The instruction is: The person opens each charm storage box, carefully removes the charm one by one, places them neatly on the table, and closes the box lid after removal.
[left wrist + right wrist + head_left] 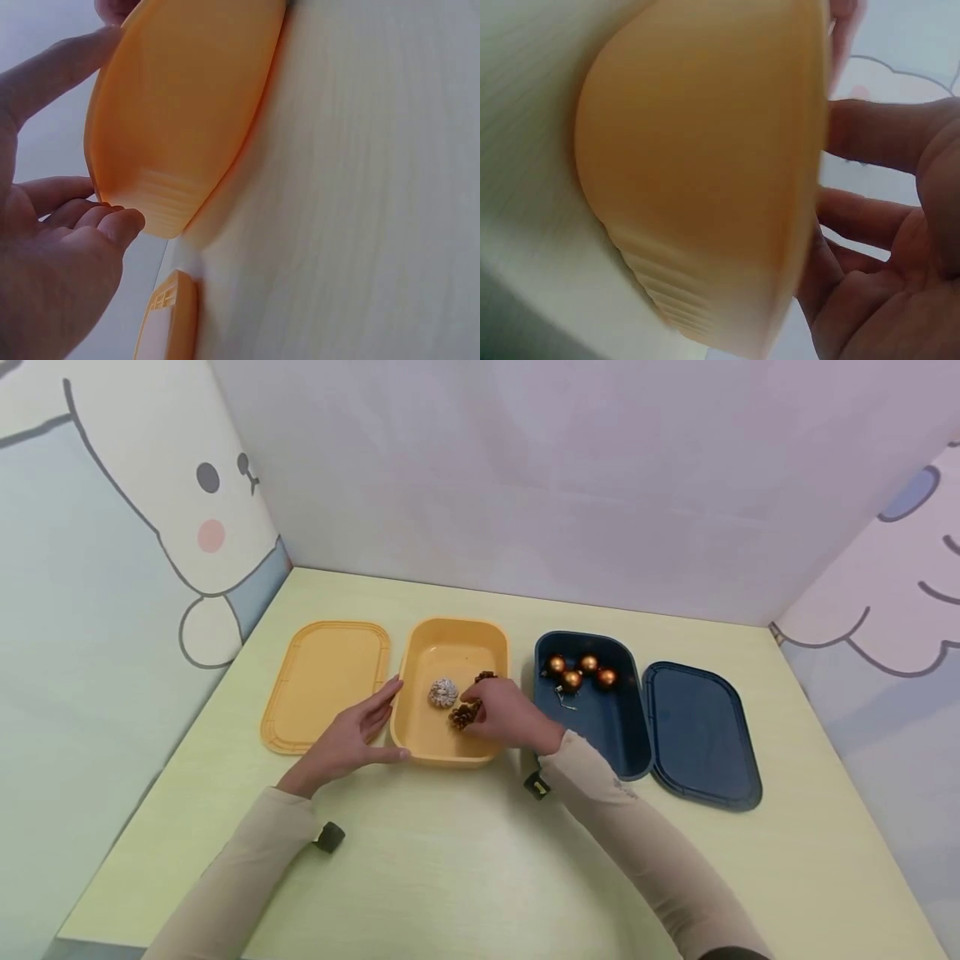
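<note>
A yellow plastic box (450, 752) holds a whitish pine cone (443, 693) and brown ones. My left hand (348, 739) rests against its near left corner. The fingers lie along the left side, and the thumb touches the front rim. In the left wrist view, the thumb and fingers (56, 199) meet the box's upper edge. My right hand (510, 714) reaches over the right wall and pinches a brown pine cone (462, 717) between thumb and fingers. Another brown pine cone (486, 676) shows just beyond that hand. The box wall hides the right fingertips in the right wrist view.
To the left lies a yellow lid (326, 685). On the right stands a dark blue box (600, 739) with several copper-coloured baubles (572, 681) and a small silvery item (566, 697). A dark blue lid (701, 735) lies beside it. Printed walls bound the table.
</note>
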Tool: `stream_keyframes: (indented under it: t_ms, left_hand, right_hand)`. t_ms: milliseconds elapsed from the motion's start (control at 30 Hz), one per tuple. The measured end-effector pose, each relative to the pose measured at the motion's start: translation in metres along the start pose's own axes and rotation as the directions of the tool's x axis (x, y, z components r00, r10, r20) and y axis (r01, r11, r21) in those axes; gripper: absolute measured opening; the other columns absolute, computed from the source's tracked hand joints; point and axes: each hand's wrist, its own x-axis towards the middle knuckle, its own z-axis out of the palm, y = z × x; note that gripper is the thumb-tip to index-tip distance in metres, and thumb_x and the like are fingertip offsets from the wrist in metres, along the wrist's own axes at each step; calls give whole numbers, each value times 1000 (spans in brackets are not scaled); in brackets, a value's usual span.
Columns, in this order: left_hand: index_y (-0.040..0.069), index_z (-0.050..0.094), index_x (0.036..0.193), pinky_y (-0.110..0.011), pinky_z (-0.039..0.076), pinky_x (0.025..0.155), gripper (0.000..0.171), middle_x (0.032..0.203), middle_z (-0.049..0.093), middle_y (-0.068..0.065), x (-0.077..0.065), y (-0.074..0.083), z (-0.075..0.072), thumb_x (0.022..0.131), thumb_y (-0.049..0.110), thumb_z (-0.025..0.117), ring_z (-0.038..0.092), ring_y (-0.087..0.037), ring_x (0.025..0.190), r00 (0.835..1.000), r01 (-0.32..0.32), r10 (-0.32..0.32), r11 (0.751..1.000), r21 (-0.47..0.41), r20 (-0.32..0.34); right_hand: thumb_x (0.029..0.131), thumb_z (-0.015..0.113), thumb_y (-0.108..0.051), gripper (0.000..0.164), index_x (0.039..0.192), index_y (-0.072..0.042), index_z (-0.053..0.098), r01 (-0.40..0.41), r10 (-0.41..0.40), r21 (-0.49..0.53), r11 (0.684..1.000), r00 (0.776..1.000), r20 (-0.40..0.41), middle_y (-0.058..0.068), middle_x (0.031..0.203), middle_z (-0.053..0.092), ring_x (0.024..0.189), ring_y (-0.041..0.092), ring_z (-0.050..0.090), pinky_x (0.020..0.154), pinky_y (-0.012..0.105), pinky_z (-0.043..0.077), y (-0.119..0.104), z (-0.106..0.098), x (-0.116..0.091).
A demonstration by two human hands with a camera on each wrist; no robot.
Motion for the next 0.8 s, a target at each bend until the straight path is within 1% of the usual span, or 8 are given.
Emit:
stream_keyframes:
  t_ms: [67,200,400,567,667,800]
  left_hand:
    - [19,17,162,-24,28,117,111,171,7,7,0,0,0,78,26,88,19,-21,156,1000,2,-2,1000,1,1]
    - [20,17,162,-26,28,118,110,171,7,7,0,0,0,78,27,88,19,-21,156,1000,5,-5,1000,7,2]
    - [19,17,162,-26,28,117,110,171,8,7,0,-1,0,78,28,88,19,-21,156,1000,6,-6,1000,5,-2]
    - [19,17,162,-25,27,118,111,171,8,7,-1,-2,0,78,27,88,19,-21,157,1000,3,-3,1000,-3,1]
    - [18,17,162,-25,27,118,111,171,8,7,-1,-2,0,78,27,88,19,-21,157,1000,-1,1,1000,-6,4]
    - [18,17,162,-24,28,118,110,171,9,8,-1,-2,-1,78,27,87,19,-21,157,1000,-7,7,1000,-15,4]
  right_hand:
    - [83,80,-10,37,117,1,72,-6,6,-51,999,1000,-8,11,108,76,88,18,71,84,31,58,-2,5,3]
    - [82,79,-10,31,112,-2,75,-34,32,-107,994,999,-17,9,108,77,99,23,68,91,36,56,-4,12,8]
    - [85,78,-11,34,118,-1,73,-73,72,-137,988,997,-15,12,114,75,105,26,68,95,38,57,-9,18,12]
    - [87,77,-10,29,114,-3,75,-61,58,-177,982,998,-24,10,110,76,97,22,67,89,36,57,-11,21,12]
    - [87,77,-10,25,111,-4,76,-56,50,-176,983,998,-38,9,107,77,92,20,65,84,34,57,-11,22,12]
    - [87,77,-13,26,112,-6,76,-65,57,-160,985,997,-52,7,108,77,91,19,64,84,32,57,-12,22,11]
